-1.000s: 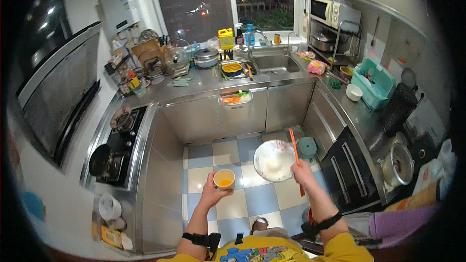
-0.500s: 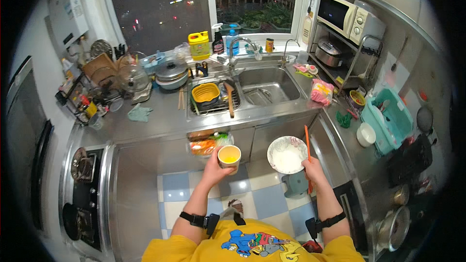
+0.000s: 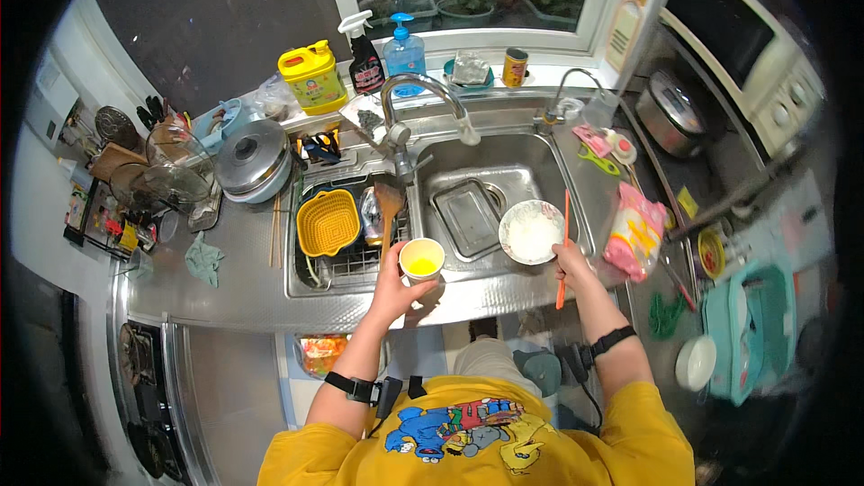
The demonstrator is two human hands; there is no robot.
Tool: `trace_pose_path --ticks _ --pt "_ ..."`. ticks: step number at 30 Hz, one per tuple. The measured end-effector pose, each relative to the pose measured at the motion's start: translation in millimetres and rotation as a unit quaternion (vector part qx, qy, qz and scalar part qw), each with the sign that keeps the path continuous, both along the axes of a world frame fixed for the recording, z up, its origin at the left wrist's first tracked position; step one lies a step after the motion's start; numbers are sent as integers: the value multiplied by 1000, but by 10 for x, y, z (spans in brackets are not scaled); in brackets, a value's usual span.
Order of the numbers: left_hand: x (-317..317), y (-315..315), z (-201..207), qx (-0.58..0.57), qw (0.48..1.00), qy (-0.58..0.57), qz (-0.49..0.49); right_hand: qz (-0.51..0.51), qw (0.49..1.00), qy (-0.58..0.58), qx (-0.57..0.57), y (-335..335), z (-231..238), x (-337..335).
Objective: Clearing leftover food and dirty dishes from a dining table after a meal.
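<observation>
- Left hand (image 3: 391, 292) grips a cup (image 3: 421, 247) of yellow liquid near the front of the sink (image 3: 517, 162).
- Right hand (image 3: 574, 265) holds a bowl (image 3: 529, 256) and orange chopsticks (image 3: 567, 216) above the sink.
- Behind it, a labelled yellow jug (image 3: 312, 79) and spray bottle (image 3: 365, 67) stand.

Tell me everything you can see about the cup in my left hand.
The cup is white or cream, round and open-topped, with no handle visible; it looks like paper, though the material isn't certain. Inside is a yellow liquid, below the rim. It looks roughly upright, seen from above. Your left hand grips it, the thumb along its near side. In this view it appears in front of the near edge of the sink. Its base is hidden.
</observation>
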State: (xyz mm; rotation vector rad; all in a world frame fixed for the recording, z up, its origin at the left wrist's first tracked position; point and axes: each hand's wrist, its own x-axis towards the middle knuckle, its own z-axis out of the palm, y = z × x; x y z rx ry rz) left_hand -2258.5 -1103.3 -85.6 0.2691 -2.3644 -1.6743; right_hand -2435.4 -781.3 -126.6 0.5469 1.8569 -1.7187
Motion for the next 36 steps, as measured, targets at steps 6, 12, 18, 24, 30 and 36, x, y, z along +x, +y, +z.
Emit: trace_pose_path --ticks 6,12,18,24,30,36 --pt "-926 147 -71 12 996 -83 41 78 984 -17 157 -152 -1474 -1774" --pt "-1223 184 -187 10 982 -153 109 127 959 -43 250 -696 -1847 -2328" --pt "-1588 261 -296 19 976 -185 109 264 906 34 329 -664 -2398 -2544" --pt "-1769 341 -568 49 976 -197 83 246 932 -58 259 -685 -2330 -2369" --pt "-2106 457 -850 -18 964 -264 36 170 932 -169 272 -381 -2365 -2230" --pt "-2677 613 -1160 -138 946 -293 -1 130 922 -189 313 -204 -2311 -2156"
